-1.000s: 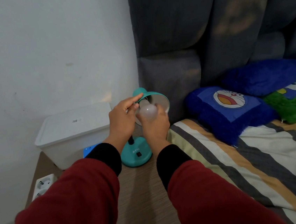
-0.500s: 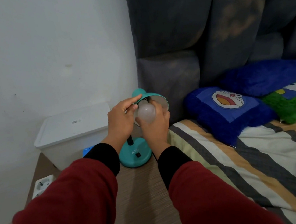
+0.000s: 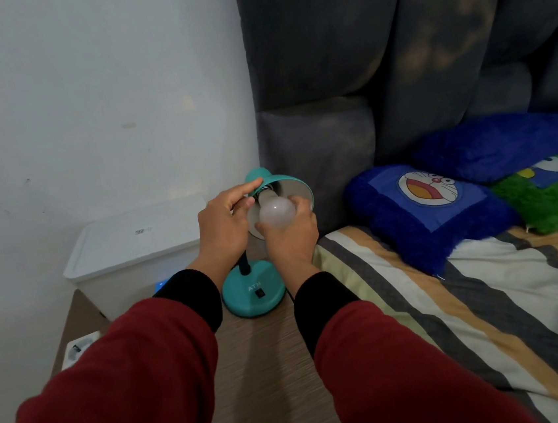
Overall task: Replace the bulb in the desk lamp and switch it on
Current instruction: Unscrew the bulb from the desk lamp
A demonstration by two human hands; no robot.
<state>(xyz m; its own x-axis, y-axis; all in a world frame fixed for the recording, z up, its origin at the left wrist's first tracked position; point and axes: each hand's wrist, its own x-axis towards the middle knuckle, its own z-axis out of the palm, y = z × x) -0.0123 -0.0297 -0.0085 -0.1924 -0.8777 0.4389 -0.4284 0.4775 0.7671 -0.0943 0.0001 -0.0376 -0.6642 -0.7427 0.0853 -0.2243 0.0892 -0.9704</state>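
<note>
A teal desk lamp stands on the wooden bedside table [image 3: 263, 368], its round base [image 3: 253, 291] carrying a black switch. The shade [image 3: 288, 184] tilts toward me. My left hand [image 3: 225, 225] holds the shade's rim, thumb on top. My right hand [image 3: 288, 232] grips a white frosted bulb [image 3: 276, 211] from below, its neck sitting at the socket inside the shade. The bulb is unlit.
A white lidded plastic box [image 3: 130, 247] stands left of the lamp against the wall. A white power strip [image 3: 78, 347] lies at the table's left edge. The striped bed [image 3: 470, 311] with blue and green plush pillows [image 3: 432, 209] lies to the right.
My right hand has turned round the bulb, its fingers shifting from behind it to beneath it. The bulb stays at the socket and my left hand keeps holding the shade.
</note>
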